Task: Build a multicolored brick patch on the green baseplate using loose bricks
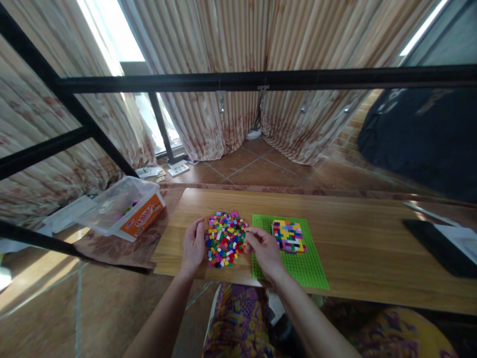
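A: Since the brick block (289, 235) is seen from above, can its heading be read?

B: It is set on the far half of the green baseplate (301, 268), its sides laid roughly in line with the plate's edges. Because nearly equal width and depth are shown, a long axis cannot be told.

A: And the loose bricks?

B: The brick pile (226, 243) is spread just left of the plate, stretched somewhat longer from front to back than from side to side; its single pieces are pointed every way.

A: How are the fingers set?

B: By the left hand (193, 248), the pile's left edge is bordered with fingers loosely curled; whether anything is held cannot be told. At the right hand (265, 252), thumb and forefinger are brought near each other at the pile's right edge; whether a brick is gripped cannot be told.

A: Where is room left?

B: The plate's near edge is placed just inside the front edge of the table (357, 238), and its near left part is crossed by the right arm. Studs are left uncovered before the block. To the right, a long stretch of wood is left open, as far as a black flat object (439, 248).
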Demonstrator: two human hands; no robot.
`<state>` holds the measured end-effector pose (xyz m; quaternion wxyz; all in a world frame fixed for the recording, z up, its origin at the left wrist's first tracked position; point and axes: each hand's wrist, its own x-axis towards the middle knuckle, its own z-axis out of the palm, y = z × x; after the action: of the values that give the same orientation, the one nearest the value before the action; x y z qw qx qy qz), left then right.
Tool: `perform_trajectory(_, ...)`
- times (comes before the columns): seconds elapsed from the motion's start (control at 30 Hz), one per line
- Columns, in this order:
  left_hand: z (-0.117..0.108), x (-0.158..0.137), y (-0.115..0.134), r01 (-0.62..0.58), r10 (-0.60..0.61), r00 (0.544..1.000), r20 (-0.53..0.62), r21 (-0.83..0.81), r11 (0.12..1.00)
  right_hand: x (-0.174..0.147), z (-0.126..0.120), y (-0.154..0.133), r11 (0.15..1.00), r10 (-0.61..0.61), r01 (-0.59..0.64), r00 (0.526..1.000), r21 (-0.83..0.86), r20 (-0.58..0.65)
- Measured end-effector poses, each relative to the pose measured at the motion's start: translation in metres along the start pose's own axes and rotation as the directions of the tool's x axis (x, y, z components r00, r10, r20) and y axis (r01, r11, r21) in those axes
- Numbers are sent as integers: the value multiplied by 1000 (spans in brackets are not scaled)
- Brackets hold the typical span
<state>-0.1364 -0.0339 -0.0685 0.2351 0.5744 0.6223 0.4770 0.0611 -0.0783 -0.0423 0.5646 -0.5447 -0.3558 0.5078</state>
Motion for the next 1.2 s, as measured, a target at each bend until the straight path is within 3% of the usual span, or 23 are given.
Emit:
perform_trajectory(0.13,0,0,1,-2,2,1000,1,4,1000,7,3,4,909,-114,135,991,-395,74)
perform_trajectory(0.27,0,0,1,3,-4,1000,8,25,1000,12,6,5,792,-246,275,961,-545,127)
perform_trajectory(0.4,1,0,0,18,-18,1000,5,20,1000,12,4,5,804,-268,286,957,-522,113)
perform_trajectory(0.57,0,0,2,33,-33,999,7,23,999,-7,-12,-9,944,-153,160,987,-289,48)
perform_trajectory(0.7,-1,0,3,43,-43,999,11,32,999,-19,-45,-22,977,-128,109,987,-182,-98)
perform_trajectory(0.87,-1,2,2,59,-60,998,32,47,997,-4,-101,-27,952,-211,124,928,-280,-308)
perform_trajectory(0.93,-1,3,2,57,-60,997,41,54,997,6,-116,-28,892,-305,161,904,-422,-300)
perform_trajectory(1.03,-1,3,4,58,-62,997,48,72,996,19,-127,-31,727,-446,242,878,-643,-174)
perform_trajectory(1.2,-3,4,7,60,-66,996,51,105,993,36,-127,-33,440,-514,327,856,-836,65)
